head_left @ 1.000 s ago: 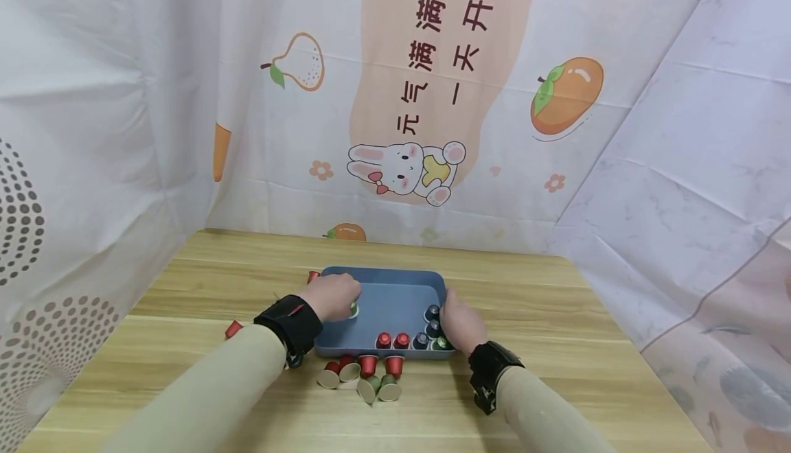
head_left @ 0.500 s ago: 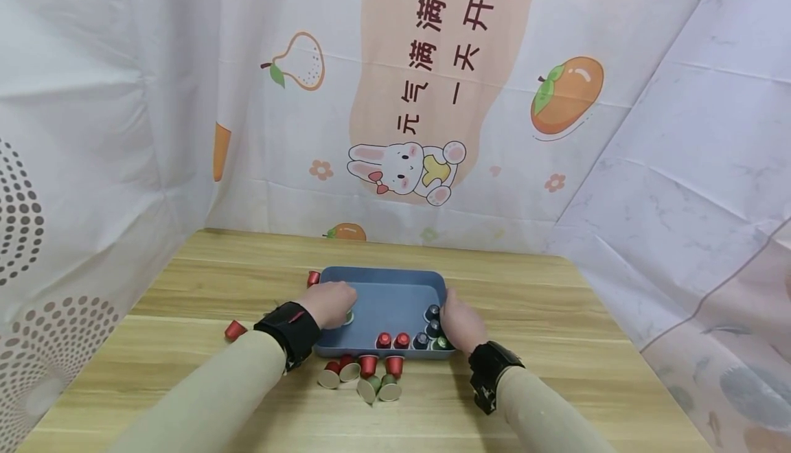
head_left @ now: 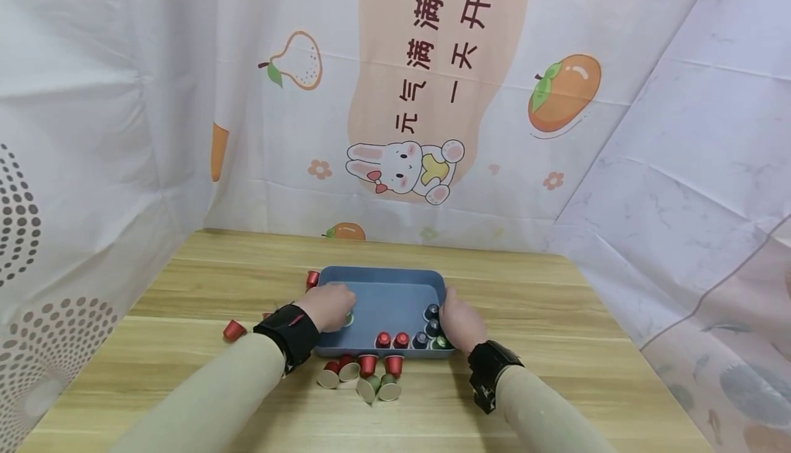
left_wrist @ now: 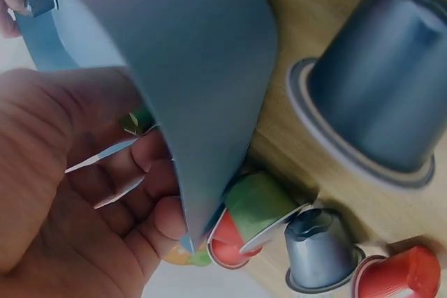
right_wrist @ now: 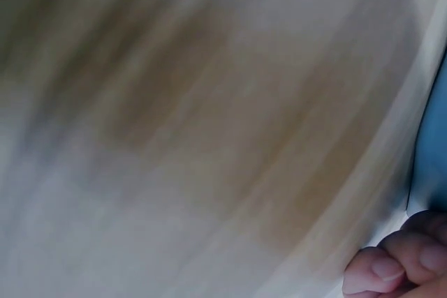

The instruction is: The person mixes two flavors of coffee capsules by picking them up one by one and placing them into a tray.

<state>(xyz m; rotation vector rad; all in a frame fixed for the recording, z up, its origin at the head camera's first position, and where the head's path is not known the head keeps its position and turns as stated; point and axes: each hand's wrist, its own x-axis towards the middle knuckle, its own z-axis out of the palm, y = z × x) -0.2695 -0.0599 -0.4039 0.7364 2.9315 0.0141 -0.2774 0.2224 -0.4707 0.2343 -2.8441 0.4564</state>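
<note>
A blue-grey tray point(head_left: 395, 275) sits on the wooden table. My left hand point(head_left: 330, 306) reaches inside its left end, fingers curled about a green coffee capsule point(head_left: 349, 318). In the left wrist view the thumb and tray wall cover most of that green capsule point(left_wrist: 137, 121). At the opposite end, my right hand point(head_left: 462, 321) grips the tray's right wall, its curled fingers point(right_wrist: 384, 270) showing in the right wrist view. Two red capsules point(head_left: 384, 340), several dark blue ones point(head_left: 421, 340) and a green one point(head_left: 441, 343) stand along the tray's front and right sides.
Red capsules point(head_left: 367, 365) and green-sided ones point(head_left: 389, 388) lie before the tray. More red capsules point(head_left: 233, 331) lie to its left. Outside the tray's wall, the left wrist view shows a large dark blue capsule point(left_wrist: 377, 82), a green one point(left_wrist: 257, 204) and others. A printed curtain point(head_left: 296, 185) hangs behind.
My left hand has shifted slightly left and toward me inside the tray, the green capsule moving along with it. My right hand stays on the tray's right wall.
</note>
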